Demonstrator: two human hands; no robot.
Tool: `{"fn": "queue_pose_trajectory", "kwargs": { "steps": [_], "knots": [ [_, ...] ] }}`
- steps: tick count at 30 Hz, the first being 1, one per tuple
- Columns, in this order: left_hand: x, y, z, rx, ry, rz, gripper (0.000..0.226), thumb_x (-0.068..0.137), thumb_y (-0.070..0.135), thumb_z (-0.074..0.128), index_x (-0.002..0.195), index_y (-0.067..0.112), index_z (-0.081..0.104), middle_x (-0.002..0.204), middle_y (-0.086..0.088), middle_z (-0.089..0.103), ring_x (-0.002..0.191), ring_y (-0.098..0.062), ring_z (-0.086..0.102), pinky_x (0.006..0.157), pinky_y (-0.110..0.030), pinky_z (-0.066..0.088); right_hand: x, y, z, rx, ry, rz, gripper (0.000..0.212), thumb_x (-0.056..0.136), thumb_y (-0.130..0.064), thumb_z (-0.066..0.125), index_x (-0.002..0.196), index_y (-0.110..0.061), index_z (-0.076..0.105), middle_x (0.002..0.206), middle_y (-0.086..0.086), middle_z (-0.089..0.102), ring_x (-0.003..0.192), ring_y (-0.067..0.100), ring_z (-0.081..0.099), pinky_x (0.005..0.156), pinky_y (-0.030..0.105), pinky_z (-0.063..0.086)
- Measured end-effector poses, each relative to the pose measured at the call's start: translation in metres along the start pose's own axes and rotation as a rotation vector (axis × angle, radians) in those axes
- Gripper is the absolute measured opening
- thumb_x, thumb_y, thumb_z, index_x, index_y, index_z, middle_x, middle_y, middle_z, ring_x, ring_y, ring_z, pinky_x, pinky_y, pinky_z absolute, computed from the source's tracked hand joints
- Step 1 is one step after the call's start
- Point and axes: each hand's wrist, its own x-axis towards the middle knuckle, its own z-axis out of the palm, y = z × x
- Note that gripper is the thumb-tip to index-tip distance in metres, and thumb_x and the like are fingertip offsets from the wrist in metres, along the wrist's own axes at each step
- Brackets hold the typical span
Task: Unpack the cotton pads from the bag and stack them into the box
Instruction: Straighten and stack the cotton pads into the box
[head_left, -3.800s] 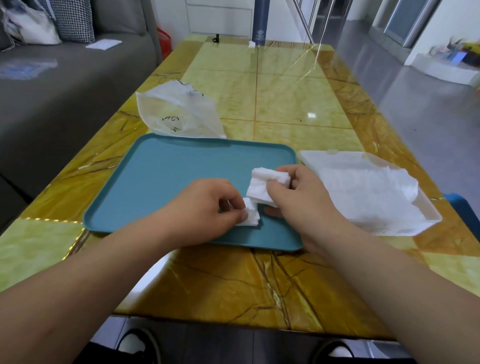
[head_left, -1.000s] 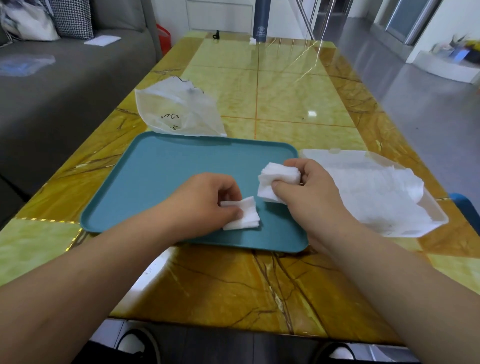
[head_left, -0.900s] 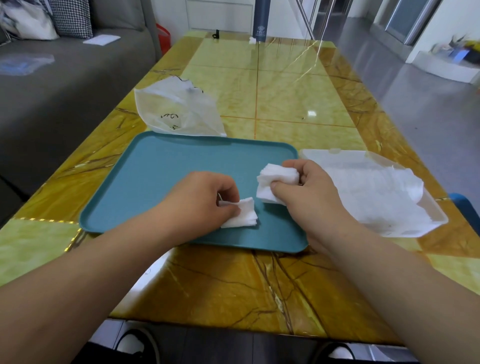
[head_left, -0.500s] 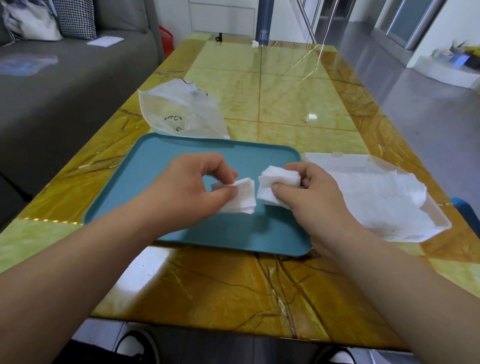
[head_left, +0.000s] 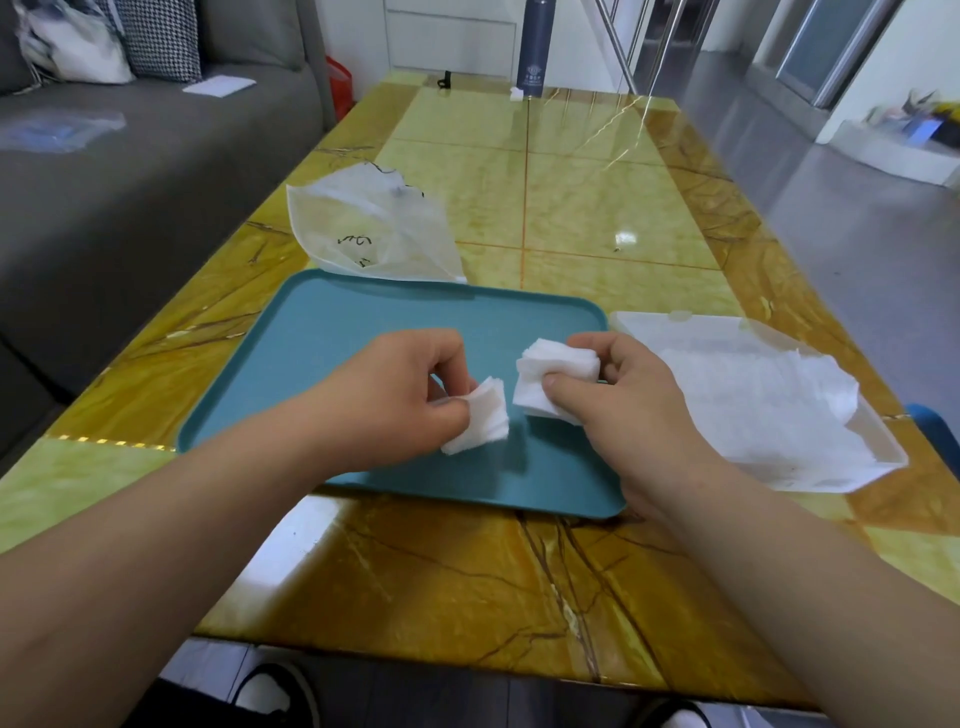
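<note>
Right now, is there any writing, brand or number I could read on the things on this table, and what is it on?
Nothing can be read for certain.
plastic bag: black handwritten marks, too scrawled and creased to read.
dark bottle at the table's far end: a pale emblem with small print below, too small to read.
cotton pads, tray, box: no text visible.

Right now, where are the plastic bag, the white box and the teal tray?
plastic bag (head_left: 374, 234), head view, on its crumpled clear middle.
white box (head_left: 649, 332), head view, on its bare far-left part.
teal tray (head_left: 363, 332), head view, on its bare floor.
</note>
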Motion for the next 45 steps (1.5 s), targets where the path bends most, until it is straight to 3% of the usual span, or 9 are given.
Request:
{"fn": "queue_pose_trajectory", "kwargs": {
  "steps": [7,11,15,22,26,30,35,40,45],
  "knots": [
    [-0.002,0.007,0.005,-0.017,-0.076,-0.004,0.008,0.081,0.018,0.074,0.079,0.024,0.068,0.080,0.010,0.074,0.074,-0.004,0.068,0.068,-0.028,0.058,0.000,0.000,0.001,-0.008,0.004,0.000,0.033,0.086,-0.019,0.077,0.113,-0.032,0.065,0.109,-0.007,0.072,0.101,0.013,0.069,0.089,0.033,0.057],
    [-0.002,0.003,0.004,-0.116,-0.144,-0.052,0.010,0.088,0.016,0.073,0.088,0.019,0.063,0.082,-0.002,0.077,0.077,-0.018,0.073,0.071,-0.036,0.059,-0.003,-0.002,0.001,-0.004,-0.009,-0.002,0.031,0.087,-0.016,0.076,0.112,-0.031,0.065,0.108,-0.006,0.072,0.100,0.013,0.069,0.087,0.032,0.057],
    [-0.007,0.003,-0.004,-0.296,-0.219,-0.102,0.010,0.094,0.014,0.070,0.094,0.013,0.060,0.089,-0.013,0.075,0.074,-0.019,0.065,0.063,-0.028,0.050,-0.004,-0.003,0.000,-0.011,-0.015,-0.004,0.028,0.086,-0.016,0.077,0.107,-0.032,0.066,0.107,-0.006,0.073,0.100,0.014,0.069,0.091,0.036,0.057],
    [-0.012,0.014,-0.008,-0.507,-0.156,-0.003,0.012,0.098,0.010,0.066,0.108,0.009,0.061,0.087,-0.017,0.076,0.073,-0.020,0.069,0.063,-0.030,0.059,-0.006,-0.008,0.002,0.035,-0.067,-0.030,0.036,0.085,-0.011,0.079,0.114,-0.027,0.068,0.106,-0.002,0.076,0.100,0.015,0.073,0.093,0.036,0.060],
    [-0.009,0.017,0.000,-0.509,-0.046,0.025,0.011,0.089,0.009,0.077,0.100,0.011,0.075,0.086,-0.013,0.077,0.071,-0.014,0.067,0.067,-0.028,0.057,-0.009,-0.011,0.004,0.069,-0.201,-0.022,0.042,0.085,0.001,0.076,0.121,-0.021,0.069,0.104,0.002,0.080,0.101,0.018,0.076,0.097,0.041,0.060],
    [-0.007,0.013,0.002,-0.515,0.008,0.016,0.012,0.086,0.013,0.081,0.097,0.013,0.077,0.087,-0.011,0.078,0.077,-0.023,0.072,0.076,-0.038,0.061,-0.009,-0.007,0.002,0.069,-0.248,-0.029,0.040,0.089,0.000,0.072,0.124,-0.020,0.069,0.107,0.003,0.080,0.105,0.020,0.075,0.102,0.047,0.057],
    [-0.006,0.013,0.001,-0.528,0.005,0.013,0.010,0.090,0.014,0.077,0.096,0.008,0.071,0.073,-0.001,0.076,0.061,-0.007,0.063,0.057,-0.020,0.050,-0.005,-0.003,0.002,0.104,-0.228,0.017,0.034,0.093,-0.005,0.071,0.124,-0.018,0.069,0.104,0.007,0.080,0.107,0.032,0.074,0.100,0.054,0.057],
    [0.001,0.009,-0.004,-0.789,-0.006,-0.046,0.007,0.092,0.013,0.073,0.093,0.010,0.067,0.078,-0.016,0.070,0.066,-0.027,0.053,0.054,-0.030,0.049,-0.001,0.000,0.006,0.145,-0.225,0.090,0.033,0.093,-0.010,0.074,0.126,-0.013,0.069,0.107,0.009,0.080,0.108,0.032,0.074,0.101,0.058,0.055],
    [0.003,0.010,0.002,-0.846,-0.013,-0.077,0.006,0.093,0.005,0.071,0.095,0.009,0.067,0.078,-0.010,0.072,0.060,-0.016,0.058,0.056,-0.025,0.053,-0.005,-0.005,0.006,0.181,-0.301,0.115,0.035,0.093,0.005,0.064,0.123,-0.012,0.070,0.108,0.011,0.080,0.110,0.032,0.074,0.103,0.055,0.055]
  ]
}}
